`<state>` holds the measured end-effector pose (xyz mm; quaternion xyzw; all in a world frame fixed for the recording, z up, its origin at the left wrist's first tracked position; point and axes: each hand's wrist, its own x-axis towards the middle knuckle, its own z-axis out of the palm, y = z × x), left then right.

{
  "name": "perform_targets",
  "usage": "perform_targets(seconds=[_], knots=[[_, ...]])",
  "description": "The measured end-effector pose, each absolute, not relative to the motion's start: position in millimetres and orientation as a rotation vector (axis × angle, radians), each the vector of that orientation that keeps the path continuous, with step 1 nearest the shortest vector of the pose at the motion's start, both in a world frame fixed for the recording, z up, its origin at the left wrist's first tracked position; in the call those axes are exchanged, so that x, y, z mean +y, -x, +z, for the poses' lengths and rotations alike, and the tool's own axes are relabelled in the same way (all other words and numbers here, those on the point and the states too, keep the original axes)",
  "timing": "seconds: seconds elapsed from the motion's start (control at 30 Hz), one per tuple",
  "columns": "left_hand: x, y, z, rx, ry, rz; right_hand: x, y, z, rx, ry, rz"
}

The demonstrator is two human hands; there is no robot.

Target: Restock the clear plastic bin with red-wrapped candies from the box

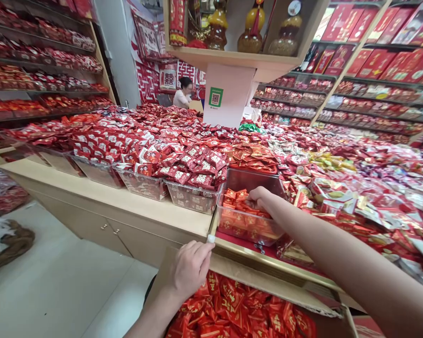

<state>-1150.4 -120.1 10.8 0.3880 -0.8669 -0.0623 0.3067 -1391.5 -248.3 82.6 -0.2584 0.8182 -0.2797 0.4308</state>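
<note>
A pale wooden tabletop [144, 199] bears heaped wrapped packets [183, 164]; in front, a cardboard box [261, 280] is full of red packets [232, 300]. Behind it, a clear bin [246, 227] contains orange-red packets [238, 199]. The right hand [261, 197] curls among these, its grip hidden. The left hand [193, 267], half closed, is over the box, a small white piece [210, 239] at its fingertips.

Packets [236, 303] lie in a carton [273, 285] before the bin [248, 229] on the counter [229, 237].
</note>
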Motion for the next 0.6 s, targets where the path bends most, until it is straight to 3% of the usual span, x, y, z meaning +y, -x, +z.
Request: perform_targets(seconds=[0.3, 0.47, 0.6], knots=[[-119.8, 1147.4, 8.5, -2.322, -1.009, -0.193, -259.2, 1393.7, 70.3, 2.227, 0.934, -0.365], [-119.6, 1148.1, 8.3, -2.319, -1.016, -0.179, -261.2, 1395.1, 74.1, 2.376, 1.684, -0.025], [-118.6, 1148.5, 4.4, -2.317, -1.035, -0.190, -260.9, 1387.1, 75.2, 2.209, 2.136, 0.053]])
